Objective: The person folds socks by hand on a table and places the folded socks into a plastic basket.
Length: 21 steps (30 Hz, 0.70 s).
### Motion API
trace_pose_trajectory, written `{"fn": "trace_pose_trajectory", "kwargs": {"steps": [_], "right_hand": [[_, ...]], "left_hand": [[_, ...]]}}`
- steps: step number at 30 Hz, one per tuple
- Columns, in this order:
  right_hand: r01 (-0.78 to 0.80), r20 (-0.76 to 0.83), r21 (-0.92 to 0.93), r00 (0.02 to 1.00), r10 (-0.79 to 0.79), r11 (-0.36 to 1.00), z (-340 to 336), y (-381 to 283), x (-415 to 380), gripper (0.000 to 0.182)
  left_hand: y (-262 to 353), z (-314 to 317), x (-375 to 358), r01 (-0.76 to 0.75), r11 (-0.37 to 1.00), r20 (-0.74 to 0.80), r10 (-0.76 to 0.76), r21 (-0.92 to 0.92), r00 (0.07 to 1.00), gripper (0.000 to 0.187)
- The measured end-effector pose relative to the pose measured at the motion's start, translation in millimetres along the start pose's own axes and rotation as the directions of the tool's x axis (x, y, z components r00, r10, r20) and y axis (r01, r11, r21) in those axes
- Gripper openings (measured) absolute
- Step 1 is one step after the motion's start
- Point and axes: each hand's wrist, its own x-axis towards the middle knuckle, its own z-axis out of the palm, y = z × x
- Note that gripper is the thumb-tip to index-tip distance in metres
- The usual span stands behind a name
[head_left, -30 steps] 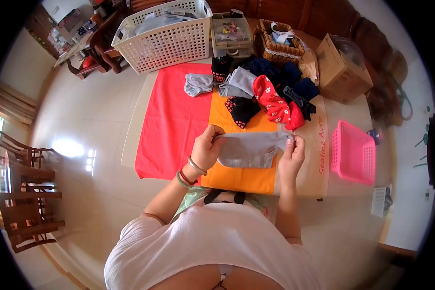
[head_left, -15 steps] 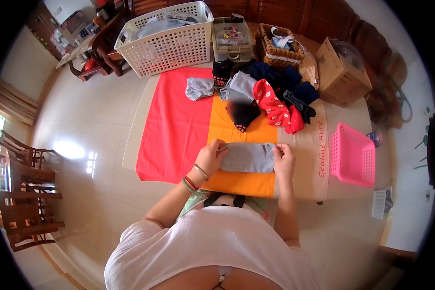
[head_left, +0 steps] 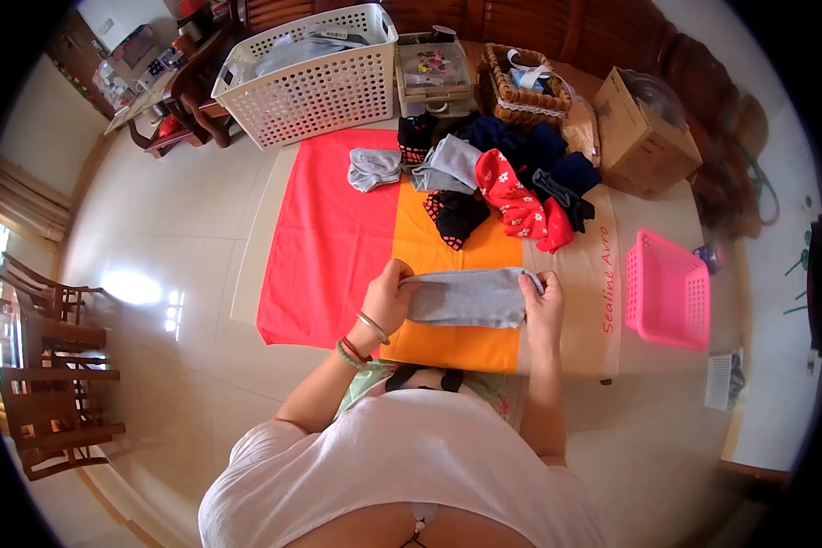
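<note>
A grey sock [head_left: 466, 298] is stretched sideways between my two hands, over the orange part of the cloth. My left hand [head_left: 391, 297] pinches its left end, and my right hand [head_left: 542, 306] grips the right end between thumb and fingers. Beyond it lies a pile of clothing: a black piece with red trim [head_left: 457, 217], a red flowered piece [head_left: 516, 196], light grey fabric [head_left: 449, 164] and dark blue fabric [head_left: 543, 144]. A folded grey bundle [head_left: 374, 169] sits apart on the red part, left of the pile.
Along the back stand a white perforated basket [head_left: 315, 96], a lidded plastic box [head_left: 434, 78], a wicker basket [head_left: 525, 110] and a cardboard box [head_left: 644, 151]. A pink basket [head_left: 667, 333] is at the right. The striped cloth [head_left: 329, 247] covers much of the table.
The sock is pulled out a little longer, with my left hand shifted slightly left and my right hand slightly right. The pile has stayed put.
</note>
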Motion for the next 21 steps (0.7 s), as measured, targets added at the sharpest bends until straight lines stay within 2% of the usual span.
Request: {"fn": "trace_pose_trajectory", "kwargs": {"steps": [1,2,5,6,7,9,11,13,14,15,17,18,21], "right_hand": [[-0.028,-0.016,-0.059,1.0,0.027,0.998,-1.7,0.9,0.1,0.025],[0.042,-0.055,-0.292,0.997,-0.06,0.955,2.9,1.0,-1.7,0.027],[0.2,0.023,-0.619,0.971,-0.237,0.759,14.8,13.6,-5.2,0.029],[0.152,0.06,-0.588,0.988,-0.144,0.795,16.3,5.7,-6.9,0.03],[0.243,0.046,-0.605,0.961,-0.271,0.758,17.0,-0.3,-9.9,0.03],[0.41,0.031,-0.642,0.858,-0.513,0.647,18.3,-14.1,-12.6,0.032],[0.534,0.135,-0.529,0.82,-0.556,0.66,25.6,-23.8,-19.8,0.032],[0.634,0.258,-0.399,0.771,-0.582,0.662,38.0,-25.9,-29.8,0.029],[0.696,0.348,-0.303,0.717,-0.604,0.651,43.3,-22.2,-31.8,0.028],[0.709,0.427,-0.352,0.702,-0.569,0.611,45.2,-13.6,-32.0,0.034],[0.718,0.516,-0.534,0.695,-0.5,0.447,41.3,-2.4,-30.9,0.043],[0.7,0.528,-0.56,0.714,-0.459,0.443,38.0,-5.3,-31.2,0.047],[0.655,0.551,-0.638,0.756,-0.353,0.405,32.9,-10.9,-35.4,0.059]], "left_hand": [[-1.9,-1.7,0.3,0.013,1.0,0.01,-0.013,0.021,1.0,0.012],[-5.2,-2.3,0.1,0.026,0.999,0.018,-0.027,0.041,0.999,0.013],[-17.8,0.6,-3.0,-0.019,0.984,0.032,0.013,0.178,0.999,0.016],[-20.7,1.3,-4.0,-0.046,0.97,0.039,0.037,0.237,0.999,0.017],[-8.3,-0.8,-5.3,-0.184,0.911,0.007,0.195,0.368,0.981,0.017],[20.1,-0.8,-8.2,-0.396,0.685,0.007,0.496,0.611,0.868,0.019],[22.4,6.3,-14.4,-0.57,0.736,0.17,0.549,0.366,0.818,0.025],[14.6,22.9,-14.0,-0.683,0.697,0.325,0.608,0.219,0.725,0.024],[3.1,33.0,-13.1,-0.691,0.669,0.379,0.586,0.273,0.716,0.029],[2.1,34.2,-13.0,-0.673,0.679,0.411,0.546,0.293,0.73,0.031],[-0.7,33.1,-12.3,-0.635,0.694,0.471,0.46,0.339,0.753,0.035],[-3.1,30.0,-10.4,-0.672,0.61,0.557,0.411,0.421,0.722,0.044],[-0.5,26.9,-18.7,-0.607,0.607,0.551,0.31,0.512,0.775,0.048]]}}
